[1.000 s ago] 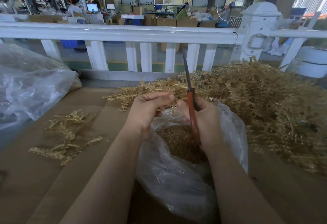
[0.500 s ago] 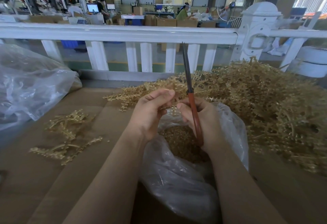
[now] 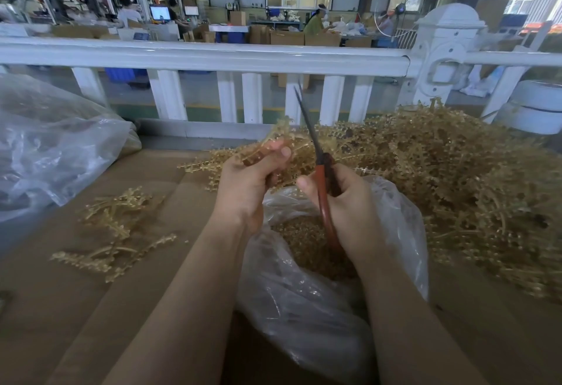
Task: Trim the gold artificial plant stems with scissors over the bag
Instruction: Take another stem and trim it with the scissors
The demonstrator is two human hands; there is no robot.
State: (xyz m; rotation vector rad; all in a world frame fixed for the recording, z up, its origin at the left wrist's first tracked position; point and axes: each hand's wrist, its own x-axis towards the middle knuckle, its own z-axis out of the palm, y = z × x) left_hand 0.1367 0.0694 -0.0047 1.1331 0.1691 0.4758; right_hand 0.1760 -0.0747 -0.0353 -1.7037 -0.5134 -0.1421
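Left hand [image 3: 243,184]: fingers curled round a gold stem [image 3: 275,136], held just above the mouth of the bag, sprig tip pointing up and far.
Right hand [image 3: 343,202]: fingers wrapped round the red handles of the scissors [image 3: 319,168]; thumb tip near the left hand.
Scissors: blades nearly together, pointing up and away, just right of the held stem; whether they touch it cannot be told.
Bag [image 3: 304,302]: clear plastic, open, near centre between the forearms; gold trimmings [image 3: 301,238] heaped inside.
Stem pile [image 3: 456,184]: large tangle of gold artificial stems, right and far, reaching behind both hands.
Loose stems [image 3: 118,226]: small scatter lying flat, left of the left forearm.
Counter [image 3: 60,308]: brown cardboard surface carrying bag, pile and scatter.
Second bag [image 3: 51,141]: clear plastic, crumpled, far left.
Railing [image 3: 213,59]: white, along the far edge of the counter.
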